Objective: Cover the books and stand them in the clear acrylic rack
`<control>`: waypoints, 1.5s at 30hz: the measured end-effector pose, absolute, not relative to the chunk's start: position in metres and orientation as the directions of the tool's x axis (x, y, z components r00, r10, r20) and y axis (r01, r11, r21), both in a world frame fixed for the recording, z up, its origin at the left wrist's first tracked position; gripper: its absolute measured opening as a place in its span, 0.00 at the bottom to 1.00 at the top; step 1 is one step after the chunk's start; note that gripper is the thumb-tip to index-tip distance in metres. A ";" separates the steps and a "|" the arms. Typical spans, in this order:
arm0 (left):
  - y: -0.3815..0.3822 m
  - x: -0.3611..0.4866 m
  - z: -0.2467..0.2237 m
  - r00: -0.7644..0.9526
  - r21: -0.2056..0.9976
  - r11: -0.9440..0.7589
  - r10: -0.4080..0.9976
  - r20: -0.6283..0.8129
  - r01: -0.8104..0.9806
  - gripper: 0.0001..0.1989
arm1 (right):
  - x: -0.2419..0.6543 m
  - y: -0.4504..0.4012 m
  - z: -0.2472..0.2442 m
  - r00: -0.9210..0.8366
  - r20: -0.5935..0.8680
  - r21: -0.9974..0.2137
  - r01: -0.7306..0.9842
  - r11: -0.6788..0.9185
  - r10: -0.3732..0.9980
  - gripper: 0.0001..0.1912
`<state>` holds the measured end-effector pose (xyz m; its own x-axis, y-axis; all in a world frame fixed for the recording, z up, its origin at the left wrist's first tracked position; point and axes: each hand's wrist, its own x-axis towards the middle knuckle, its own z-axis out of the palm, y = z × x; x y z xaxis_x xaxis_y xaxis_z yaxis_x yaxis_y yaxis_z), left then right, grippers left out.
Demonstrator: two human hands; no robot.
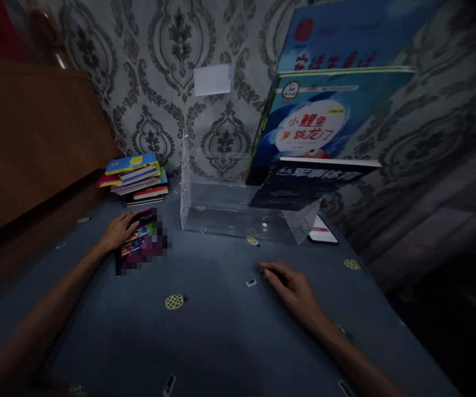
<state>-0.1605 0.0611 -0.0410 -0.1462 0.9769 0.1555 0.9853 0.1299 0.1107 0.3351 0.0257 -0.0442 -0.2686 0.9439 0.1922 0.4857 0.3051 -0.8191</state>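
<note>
My left hand grips the left edge of a dark book with a colourful cover, its fingers over the top side. Part of that cover is blurred into blocks. Over the middle right of the table, my right hand is loosely curled, with a gap between thumb and fingers and nothing seen in it. Beyond both hands stands a clear acrylic rack. On its right side lean a dark book with white lettering, a blue picture book and a larger blue book.
A pile of books lies at the back left, beside a brown wooden panel. A white card shows in front of the patterned wall. A phone-like flat object lies right of the rack. The tablecloth is blue-grey.
</note>
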 end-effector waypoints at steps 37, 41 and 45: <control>0.036 0.142 -0.059 0.411 0.305 -0.478 0.874 0.259 0.824 0.23 | 0.349 0.023 -0.058 -0.280 0.392 -0.593 0.651 0.474 0.876 0.15; 0.040 0.115 -0.051 0.382 0.421 -0.511 0.853 0.356 0.750 0.18 | 0.350 0.023 -0.060 -0.327 0.382 -0.531 0.688 0.495 0.865 0.16; 0.045 0.092 -0.041 0.358 0.427 -0.535 0.829 0.429 0.729 0.14 | 0.351 0.029 -0.058 -0.365 0.365 -0.488 0.709 0.509 0.857 0.18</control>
